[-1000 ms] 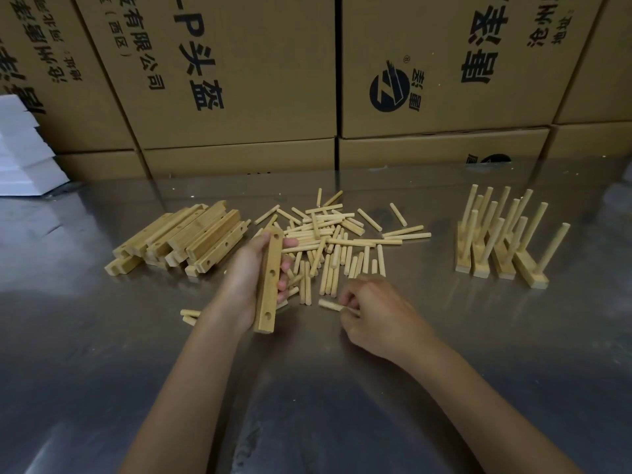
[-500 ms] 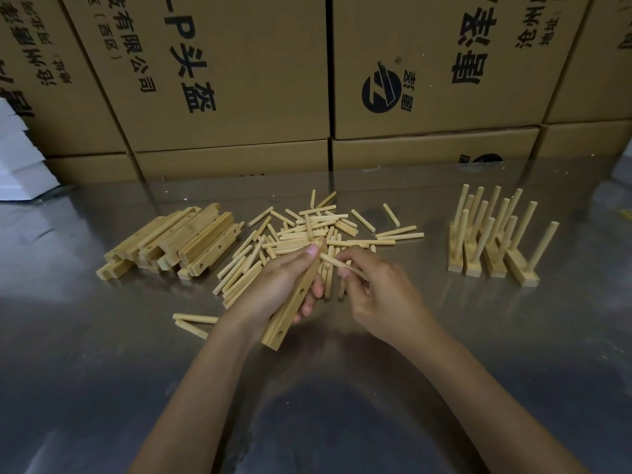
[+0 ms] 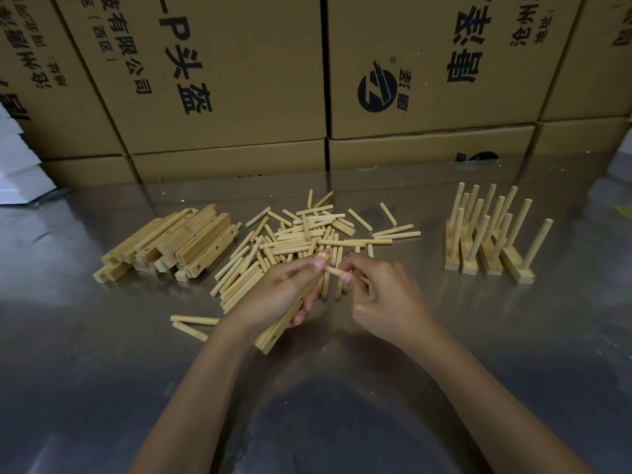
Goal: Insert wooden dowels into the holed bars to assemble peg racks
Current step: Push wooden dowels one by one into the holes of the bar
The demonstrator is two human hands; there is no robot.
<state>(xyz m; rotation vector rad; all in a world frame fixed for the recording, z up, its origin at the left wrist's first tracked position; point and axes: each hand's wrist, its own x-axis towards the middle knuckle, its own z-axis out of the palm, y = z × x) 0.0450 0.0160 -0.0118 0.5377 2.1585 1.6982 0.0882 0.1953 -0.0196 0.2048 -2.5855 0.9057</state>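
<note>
My left hand [image 3: 273,292] grips a holed wooden bar [image 3: 277,331], which slants from lower left up to the right above the steel table. My right hand [image 3: 383,295] pinches a wooden dowel [image 3: 333,271] and holds its tip against the bar's upper end, next to my left thumb. Whether the tip is inside a hole is hidden by my fingers. Behind my hands lies a pile of loose dowels [image 3: 318,230]. A stack of holed bars [image 3: 171,244] lies at the left. Several finished peg racks [image 3: 489,241] stand at the right, pegs up.
Two stray dowels [image 3: 193,325] lie on the steel table [image 3: 102,371] left of my left wrist. Stacked cardboard boxes [image 3: 239,80] wall off the table's far edge. White foam pieces [image 3: 20,172] sit at the far left.
My left hand tilted the bar from nearly upright to a slant. My right hand lifted a dowel off the table and brought it to the bar's upper end.
</note>
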